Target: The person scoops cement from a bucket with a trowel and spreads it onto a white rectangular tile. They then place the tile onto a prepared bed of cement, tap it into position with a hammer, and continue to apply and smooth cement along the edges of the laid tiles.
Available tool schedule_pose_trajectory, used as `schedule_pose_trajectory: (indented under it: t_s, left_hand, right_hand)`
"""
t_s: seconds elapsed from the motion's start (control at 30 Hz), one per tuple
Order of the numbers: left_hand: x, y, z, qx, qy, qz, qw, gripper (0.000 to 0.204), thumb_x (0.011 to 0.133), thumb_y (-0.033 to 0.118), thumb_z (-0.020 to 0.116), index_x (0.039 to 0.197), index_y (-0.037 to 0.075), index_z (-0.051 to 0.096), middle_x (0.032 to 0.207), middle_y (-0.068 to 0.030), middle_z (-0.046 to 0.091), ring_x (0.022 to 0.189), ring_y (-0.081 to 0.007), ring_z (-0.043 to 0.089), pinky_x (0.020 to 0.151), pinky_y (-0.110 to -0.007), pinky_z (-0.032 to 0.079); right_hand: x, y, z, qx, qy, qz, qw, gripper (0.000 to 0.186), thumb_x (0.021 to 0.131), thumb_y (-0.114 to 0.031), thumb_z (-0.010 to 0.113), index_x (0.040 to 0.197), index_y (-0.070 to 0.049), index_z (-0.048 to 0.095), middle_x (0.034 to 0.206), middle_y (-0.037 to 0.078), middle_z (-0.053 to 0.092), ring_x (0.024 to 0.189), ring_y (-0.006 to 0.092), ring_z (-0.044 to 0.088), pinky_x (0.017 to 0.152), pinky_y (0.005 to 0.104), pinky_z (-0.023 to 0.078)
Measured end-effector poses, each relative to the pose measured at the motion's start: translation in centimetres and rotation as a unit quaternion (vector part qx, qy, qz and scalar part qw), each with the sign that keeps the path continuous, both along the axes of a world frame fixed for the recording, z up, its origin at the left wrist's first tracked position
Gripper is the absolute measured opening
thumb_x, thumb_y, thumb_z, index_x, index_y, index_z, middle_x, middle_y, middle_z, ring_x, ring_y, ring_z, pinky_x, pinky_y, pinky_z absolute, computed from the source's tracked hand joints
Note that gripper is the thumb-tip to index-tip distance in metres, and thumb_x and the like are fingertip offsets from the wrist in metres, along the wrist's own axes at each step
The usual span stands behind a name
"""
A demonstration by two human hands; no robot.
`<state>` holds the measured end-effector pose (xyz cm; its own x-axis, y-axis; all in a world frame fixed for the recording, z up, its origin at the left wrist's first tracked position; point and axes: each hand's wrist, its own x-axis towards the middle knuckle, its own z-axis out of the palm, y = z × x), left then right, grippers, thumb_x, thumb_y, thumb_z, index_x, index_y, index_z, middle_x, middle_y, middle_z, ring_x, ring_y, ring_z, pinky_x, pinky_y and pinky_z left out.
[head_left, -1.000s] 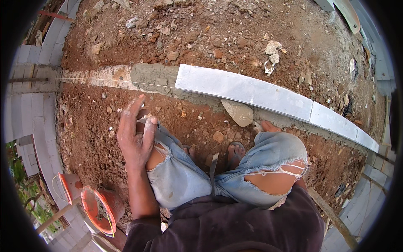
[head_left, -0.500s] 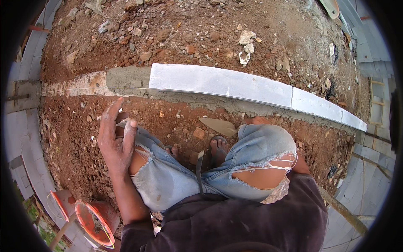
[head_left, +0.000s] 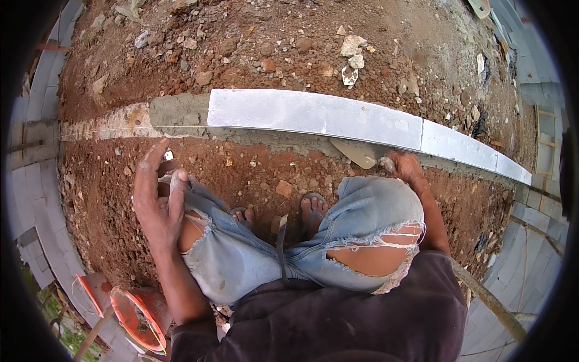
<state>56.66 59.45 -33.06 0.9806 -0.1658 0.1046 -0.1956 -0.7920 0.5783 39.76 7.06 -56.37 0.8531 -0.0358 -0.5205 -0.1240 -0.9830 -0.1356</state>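
My right hand [head_left: 406,165] grips the handle of a pointed trowel [head_left: 357,154] beside my right knee. The trowel's blade lies against the near side of a row of pale blocks, over the grey mortar there. The longest block [head_left: 313,113] sits on mortar, and a second block [head_left: 455,143] adjoins it on the right. Raised above my left knee, my left hand [head_left: 160,193] has its fingers apart, with none of the blocks in it. Wet mortar [head_left: 179,113] spreads past the long block's left end. A thin string [head_left: 108,130] runs over it along the row.
Orange buckets [head_left: 142,317] stand at the lower left, next to a wooden pole. Rubble and stones [head_left: 353,54] cover the reddish soil beyond the blocks. Grey block walls [head_left: 36,181] rise on both sides. Another pole [head_left: 491,301] slants at the lower right.
My right hand has come out from behind my right knee. The trowel has moved right and up against the block row. My left hand stays raised, shifted slightly left in the picture.
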Motion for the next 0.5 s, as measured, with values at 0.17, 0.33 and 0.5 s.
schedule_pose_trajectory:
  t_s: [0.17, 0.33, 0.5]
  left_hand:
    - [0.1, 0.3, -0.4, 0.049, -0.037, -0.017, 0.998, 0.046, 0.093, 0.017, 0.069, 0.137, 0.007, 0.061, 0.125, -0.0157, 0.065, 0.108, -0.0282, 0.065, 0.097, -0.039, 0.051]
    - [-0.6, 0.5, 0.7, -0.009, -0.007, 0.019, 1.000, 0.046, 0.094, 0.013, 0.067, 0.139, 0.007, 0.059, 0.128, -0.0121, 0.062, 0.103, -0.0206, 0.065, 0.082, -0.033, 0.055]
    - [0.0, 1.7, 1.0, 0.059, -0.017, -0.007, 0.998, 0.045, 0.096, 0.016, 0.065, 0.139, 0.006, 0.058, 0.126, -0.0143, 0.062, 0.100, -0.0230, 0.065, 0.082, -0.036, 0.054]
  right_hand:
    - [-4.1, -0.9, 2.8, -0.039, -0.027, -0.009, 0.999, 0.042, 0.089, -0.042, 0.065, 0.119, -0.013, 0.066, 0.121, 0.014, 0.069, 0.096, 0.0371, 0.069, 0.082, 0.0468, 0.056]
    - [-5.2, 2.0, 7.2, 0.124, 0.114, -0.061, 0.984, 0.035, 0.084, -0.039, 0.071, 0.104, -0.011, 0.072, 0.109, 0.014, 0.073, 0.097, 0.0354, 0.070, 0.083, 0.0457, 0.056]
    - [0.4, 1.1, 6.6, 0.223, 0.255, -0.124, 0.932, 0.029, 0.082, -0.033, 0.077, 0.104, -0.015, 0.076, 0.093, 0.015, 0.075, 0.091, 0.0358, 0.070, 0.078, 0.0473, 0.052]
